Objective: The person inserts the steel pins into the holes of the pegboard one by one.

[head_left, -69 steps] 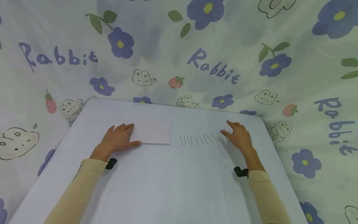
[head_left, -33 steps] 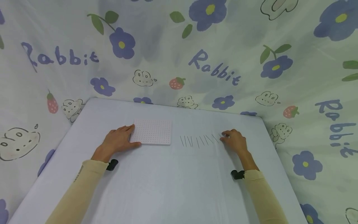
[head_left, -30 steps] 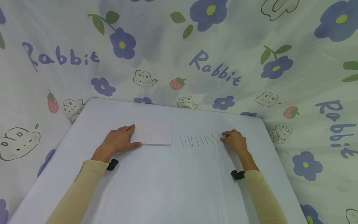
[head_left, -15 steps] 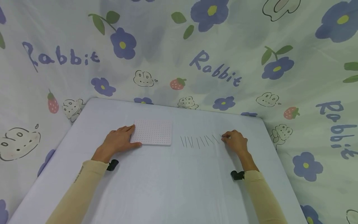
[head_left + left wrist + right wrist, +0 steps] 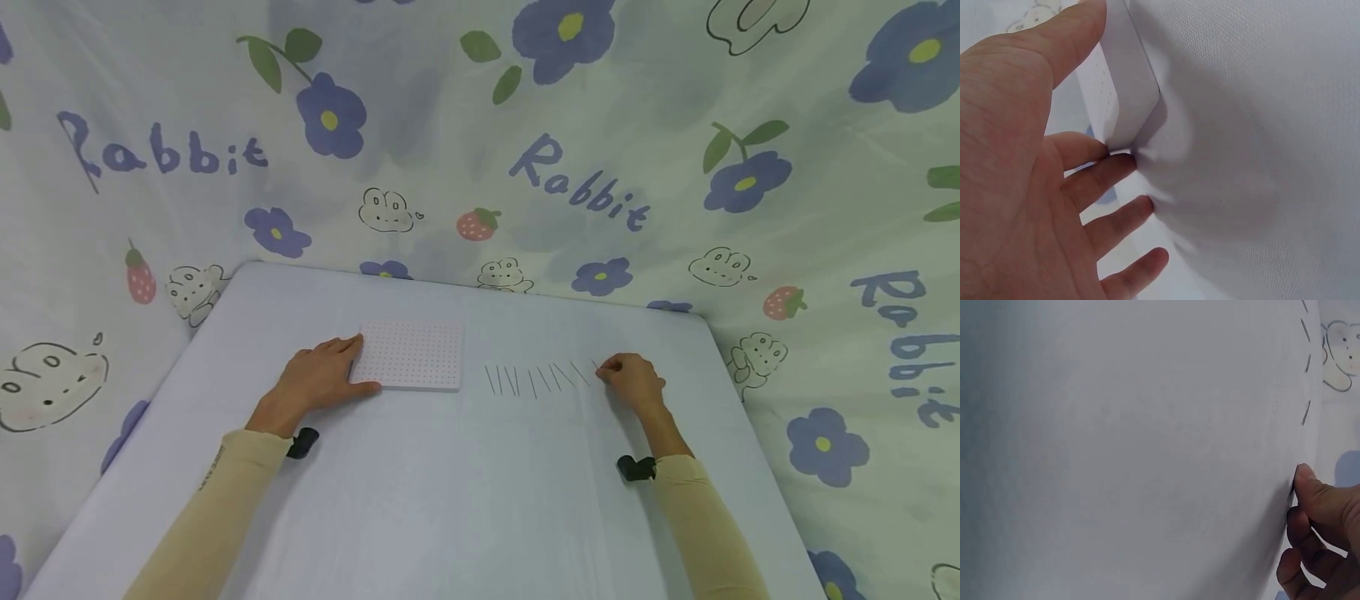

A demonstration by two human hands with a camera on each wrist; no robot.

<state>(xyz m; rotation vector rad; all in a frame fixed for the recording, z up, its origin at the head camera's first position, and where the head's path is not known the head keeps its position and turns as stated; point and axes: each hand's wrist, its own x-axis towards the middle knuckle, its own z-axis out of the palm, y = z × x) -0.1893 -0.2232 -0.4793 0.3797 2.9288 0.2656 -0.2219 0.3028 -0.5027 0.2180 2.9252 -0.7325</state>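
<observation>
A white board (image 5: 408,357) with a grid of small holes lies flat on the table. My left hand (image 5: 318,375) rests at its near left corner, thumb along the front edge and index fingertip at the side. In the left wrist view, the other fingers of that hand (image 5: 1054,162) are spread and relaxed beside the board's edge (image 5: 1129,81). To the right, several thin dark needle-like pins (image 5: 543,379) lie in a row. My right hand (image 5: 633,382) pinches the rightmost pin (image 5: 1291,492) between thumb and index finger, close over the table; its other fingers are curled.
The white-covered table (image 5: 450,500) meets a cloth backdrop (image 5: 420,150) printed with flowers, strawberries and rabbits along its back edge. A black wrist camera (image 5: 302,442) sits at the left wrist, and a second black camera (image 5: 636,468) at the right.
My right hand has come down to the row's right end, and its spread thumb and index finger have closed on the last pin. The left hand stays at the board.
</observation>
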